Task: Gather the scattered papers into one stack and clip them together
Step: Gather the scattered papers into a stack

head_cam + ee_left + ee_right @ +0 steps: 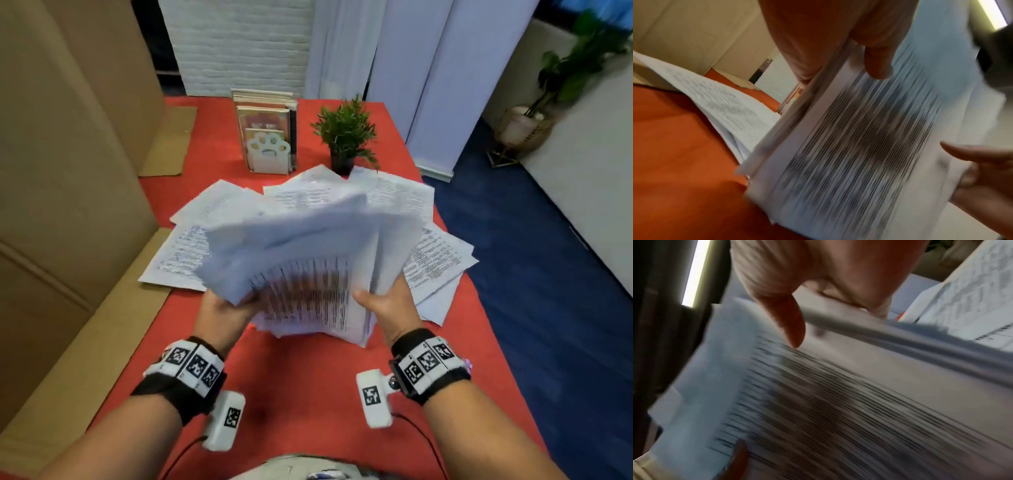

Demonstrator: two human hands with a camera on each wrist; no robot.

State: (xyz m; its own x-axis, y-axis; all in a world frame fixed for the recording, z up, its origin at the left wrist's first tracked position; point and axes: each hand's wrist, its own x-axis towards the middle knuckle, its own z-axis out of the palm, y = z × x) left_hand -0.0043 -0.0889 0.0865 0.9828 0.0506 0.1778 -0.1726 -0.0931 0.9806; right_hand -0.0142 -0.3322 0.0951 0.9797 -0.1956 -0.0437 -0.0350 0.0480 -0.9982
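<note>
Head view is showing your 2 hands gripping 1 thick bundle of papers [308, 260] above the red table [308, 377]: your left hand [222, 317] is clasping its left edge, thumb lying on the printed top page, and your right hand [388, 308] is clasping the right edge the same way. You are holding the bundle tilted and unevenly fanned, its sheets blurred, so you cannot count them. More loose sheets [435, 263] are lying spread on the table beneath and beyond the bundle, overlapping each other; their number is also not countable. Beyond them 1 white bookend with a paw cut-out [269, 150] is standing upright and propping up a row of books [263, 113]; how many books is unclear. Just right of it 1 small dark pot [342, 163] is holding 1 green plant [346, 132]. Cardboard panels [68, 171] are leaning along the table's left side. Left wrist view is showing your thumb pressing on the streaked print
</note>
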